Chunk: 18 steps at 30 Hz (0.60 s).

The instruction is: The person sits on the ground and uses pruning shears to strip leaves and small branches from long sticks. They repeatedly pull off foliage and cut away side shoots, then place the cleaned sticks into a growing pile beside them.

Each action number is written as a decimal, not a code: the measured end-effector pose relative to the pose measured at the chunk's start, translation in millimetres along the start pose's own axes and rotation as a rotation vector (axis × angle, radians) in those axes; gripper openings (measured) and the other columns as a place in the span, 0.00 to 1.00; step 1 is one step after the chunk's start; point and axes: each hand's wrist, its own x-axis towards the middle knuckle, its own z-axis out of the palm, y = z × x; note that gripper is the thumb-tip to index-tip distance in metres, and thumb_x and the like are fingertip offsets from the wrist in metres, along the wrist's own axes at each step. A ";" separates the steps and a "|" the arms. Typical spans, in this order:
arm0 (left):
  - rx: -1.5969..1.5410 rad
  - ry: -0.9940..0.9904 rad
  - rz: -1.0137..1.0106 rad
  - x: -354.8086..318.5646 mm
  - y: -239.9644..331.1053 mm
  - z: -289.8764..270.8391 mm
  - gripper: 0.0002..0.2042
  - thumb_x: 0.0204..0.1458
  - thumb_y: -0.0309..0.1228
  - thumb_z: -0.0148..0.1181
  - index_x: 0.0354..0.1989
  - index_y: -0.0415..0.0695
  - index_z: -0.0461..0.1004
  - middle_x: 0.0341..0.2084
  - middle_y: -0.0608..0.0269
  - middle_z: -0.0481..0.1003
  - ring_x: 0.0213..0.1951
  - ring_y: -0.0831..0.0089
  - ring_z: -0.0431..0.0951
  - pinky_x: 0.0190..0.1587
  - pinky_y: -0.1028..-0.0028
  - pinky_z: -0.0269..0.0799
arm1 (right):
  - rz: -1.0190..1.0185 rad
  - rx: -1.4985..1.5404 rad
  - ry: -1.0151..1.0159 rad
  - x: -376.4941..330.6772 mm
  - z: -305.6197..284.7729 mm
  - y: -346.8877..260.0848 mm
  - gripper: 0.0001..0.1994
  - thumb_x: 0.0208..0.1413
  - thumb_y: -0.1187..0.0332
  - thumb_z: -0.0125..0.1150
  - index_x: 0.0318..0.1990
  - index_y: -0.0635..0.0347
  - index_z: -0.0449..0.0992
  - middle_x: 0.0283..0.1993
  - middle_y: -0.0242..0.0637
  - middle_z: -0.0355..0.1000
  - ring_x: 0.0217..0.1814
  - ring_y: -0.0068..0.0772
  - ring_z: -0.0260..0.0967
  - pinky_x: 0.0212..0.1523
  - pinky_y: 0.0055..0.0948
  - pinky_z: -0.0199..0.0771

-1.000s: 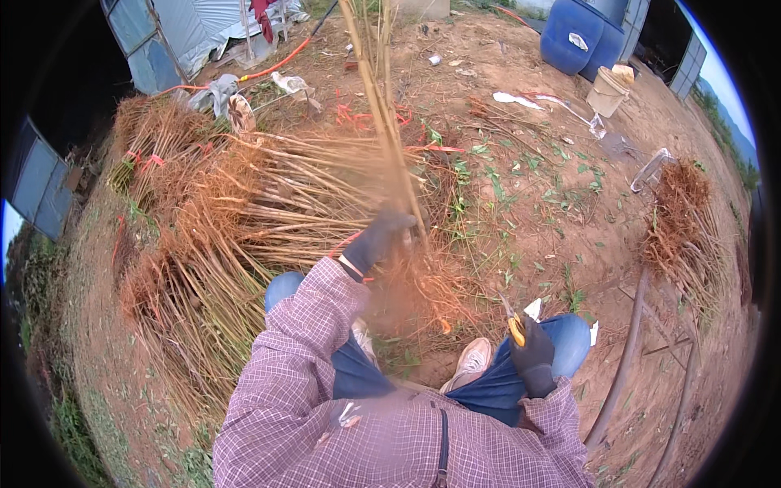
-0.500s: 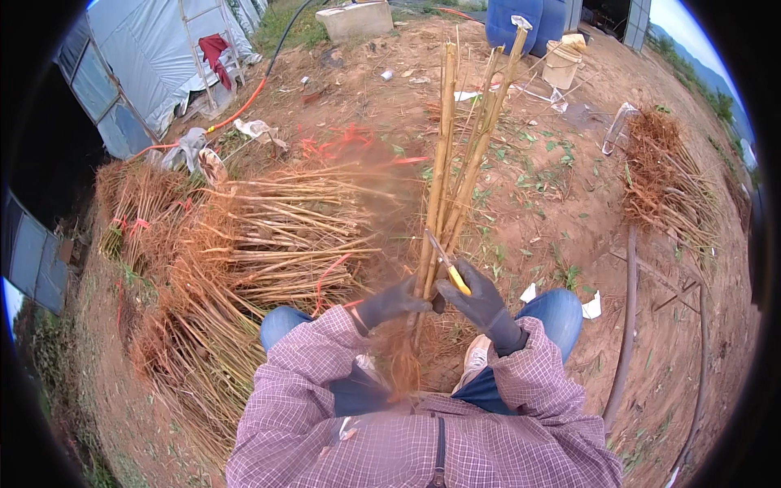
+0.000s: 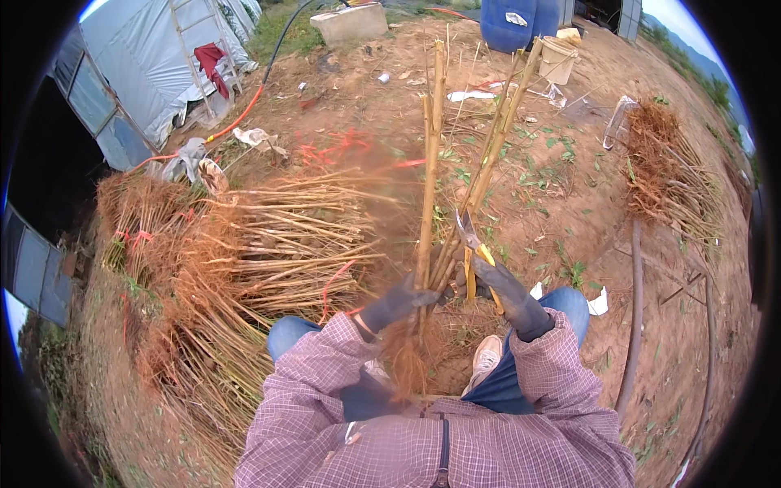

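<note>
Upright, stems [image 3: 429, 203] point skyward, left hand [image 3: 396, 303] clamped round them, right hand [image 3: 496, 286] gripping shears [image 3: 476, 252].

Both gloved hands are raised before the chest, the left [image 3: 396, 305] fisted, the right [image 3: 496, 286] curled closed beside it.

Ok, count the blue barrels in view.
1: the blue barrel stands at the top of the view, left of a pale bucket. More may be hidden beyond the edge.

a bunch of long tan sapling stems [image 3: 429, 187] stands upright, its orange roots [image 3: 404, 358] hanging low. yellow-handled pruning shears [image 3: 474, 254] touch the stems, blades pointing up.
</note>
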 end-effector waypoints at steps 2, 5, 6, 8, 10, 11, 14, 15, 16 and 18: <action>0.144 0.086 0.050 4.6 0.4 -0.6 0.26 0.55 0.33 0.63 0.61 0.40 0.63 0.50 0.56 0.73 0.48 0.71 0.76 0.50 0.70 0.74 | 0.069 0.004 -0.035 1.6 -13.2 2.2 0.22 0.69 0.52 0.43 0.57 0.62 0.67 0.44 0.31 0.71 0.48 0.24 0.70 0.51 0.27 0.68; 0.336 0.195 0.008 12.5 -32.9 -43.2 0.32 0.55 0.35 0.64 0.65 0.39 0.55 0.51 0.53 0.71 0.50 0.69 0.75 0.52 0.69 0.73 | 0.117 -0.043 -0.099 5.9 1.2 -23.5 0.24 0.69 0.50 0.44 0.57 0.62 0.67 0.45 0.32 0.71 0.48 0.24 0.70 0.52 0.28 0.68; 0.386 0.208 -0.038 16.6 -32.3 -44.9 0.35 0.56 0.35 0.64 0.68 0.39 0.51 0.52 0.51 0.70 0.51 0.68 0.74 0.53 0.69 0.73 | 0.112 -0.058 -0.115 3.9 2.6 -28.6 0.24 0.68 0.50 0.44 0.58 0.63 0.67 0.45 0.32 0.70 0.48 0.24 0.69 0.52 0.27 0.68; 0.383 0.219 -0.118 16.0 -29.0 -50.5 0.34 0.55 0.31 0.62 0.69 0.41 0.52 0.49 0.50 0.71 0.49 0.67 0.75 0.50 0.66 0.73 | 0.074 -0.078 -0.111 3.6 6.0 -32.5 0.25 0.68 0.50 0.45 0.60 0.64 0.65 0.47 0.32 0.70 0.49 0.22 0.68 0.52 0.26 0.67; 0.508 0.297 -0.056 17.1 -9.9 -20.5 0.33 0.54 0.27 0.59 0.69 0.43 0.52 0.48 0.48 0.72 0.46 0.64 0.76 0.46 0.63 0.73 | 0.012 -0.082 -0.031 -1.5 2.8 -30.7 0.26 0.68 0.52 0.48 0.62 0.65 0.63 0.48 0.31 0.69 0.49 0.21 0.66 0.53 0.25 0.66; 0.643 0.397 0.053 13.9 1.1 1.1 0.33 0.54 0.25 0.57 0.69 0.44 0.53 0.47 0.48 0.72 0.45 0.61 0.77 0.45 0.62 0.73 | -0.012 -0.089 0.056 1.2 5.1 -26.6 0.26 0.68 0.54 0.48 0.63 0.65 0.62 0.49 0.31 0.68 0.50 0.21 0.65 0.53 0.25 0.65; 0.840 0.598 0.305 13.6 1.1 24.8 0.33 0.51 0.20 0.53 0.69 0.46 0.54 0.45 0.44 0.73 0.44 0.54 0.76 0.44 0.60 0.72 | -0.076 -0.039 0.246 16.5 23.2 -12.3 0.26 0.67 0.57 0.50 0.66 0.66 0.59 0.52 0.31 0.67 0.53 0.21 0.63 0.55 0.25 0.64; 0.870 0.648 0.374 14.6 -1.6 27.2 0.33 0.51 0.19 0.51 0.69 0.46 0.54 0.44 0.43 0.73 0.44 0.51 0.76 0.44 0.60 0.72 | -0.091 0.034 0.267 22.2 25.7 -5.6 0.26 0.67 0.58 0.50 0.66 0.65 0.58 0.52 0.32 0.66 0.53 0.21 0.63 0.56 0.26 0.64; 0.890 0.649 0.348 15.4 -3.6 27.6 0.34 0.50 0.19 0.52 0.69 0.46 0.54 0.45 0.42 0.72 0.45 0.50 0.75 0.45 0.60 0.72 | -0.105 0.106 0.288 25.7 27.6 -0.6 0.26 0.67 0.59 0.51 0.67 0.65 0.58 0.53 0.32 0.66 0.54 0.22 0.63 0.56 0.26 0.64; 0.932 0.657 0.295 16.8 -9.0 24.3 0.34 0.49 0.19 0.53 0.69 0.45 0.55 0.47 0.40 0.71 0.47 0.46 0.74 0.48 0.59 0.72 | -0.155 0.126 0.299 27.2 32.9 7.5 0.27 0.67 0.59 0.51 0.67 0.65 0.56 0.55 0.33 0.65 0.55 0.22 0.63 0.57 0.26 0.63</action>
